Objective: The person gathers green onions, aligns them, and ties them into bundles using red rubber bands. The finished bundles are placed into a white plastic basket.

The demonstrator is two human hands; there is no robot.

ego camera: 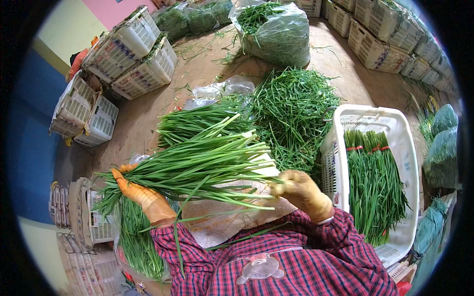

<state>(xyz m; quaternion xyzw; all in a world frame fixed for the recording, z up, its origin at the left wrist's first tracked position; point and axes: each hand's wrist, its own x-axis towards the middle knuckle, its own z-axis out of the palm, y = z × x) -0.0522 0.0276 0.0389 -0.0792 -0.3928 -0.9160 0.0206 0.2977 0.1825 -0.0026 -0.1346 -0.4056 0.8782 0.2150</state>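
Observation:
My left hand, in an orange rubber glove, is closed around the leafy end of a loose bunch of garlic chives. The bunch lies crosswise above my lap, its pale stalk ends to the right. At those ends my right hand, in a yellowish glove, pinches a stalk tip between thumb and fingers. A beige towel covers my lap beneath. Just beyond the held bunch lies another heap of aligned chives. On the right, a white plastic crate contains chive bundles tied with red bands.
A tangled pile of chive leaves lies ahead on the floor, with a full clear plastic bag behind it. Stacked crates stand at left and right. More chives fill a bag by my left elbow.

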